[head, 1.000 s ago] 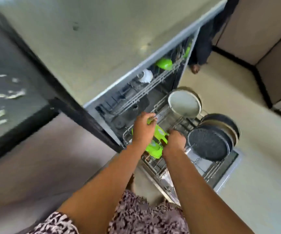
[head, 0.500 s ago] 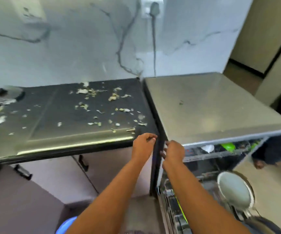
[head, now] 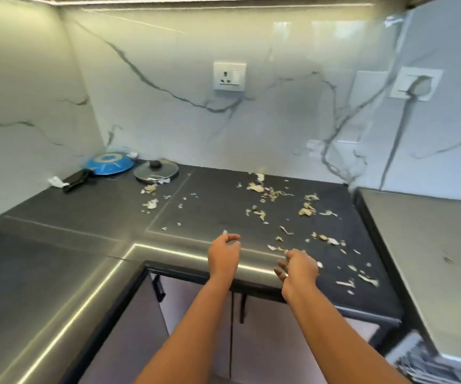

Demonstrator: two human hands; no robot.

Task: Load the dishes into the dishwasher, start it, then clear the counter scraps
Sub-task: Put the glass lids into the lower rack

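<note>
A white marble-look wall (head: 185, 128) with grey veins backs a dark, matte stone surface (head: 85, 225) that bends in an L; a light strip glints along its front edge. No writing or brand can be read anywhere. Pale, papery scraps (head: 273, 194) lie scattered over the right half of the surface, thin and curled, thickest toward the wall and thinner near the front edge. In the far left corner a blue pan (head: 110, 163) lies upside down with its black handle pointing left, and just beside it a round glass lid (head: 156, 171) with a black knob lies flat. A white socket plate (head: 229, 76) sits on the wall. At right, the steel-grey dishwasher top (head: 423, 245) adjoins the surface, and blurred rack wires show in the lower right corner. The left hand (head: 223, 254) hovers over the front edge, fingers loosely curled, holding nothing. The right hand (head: 300, 268) hangs near the closest scraps, fingers relaxed and slightly spread, also holding nothing.
</note>
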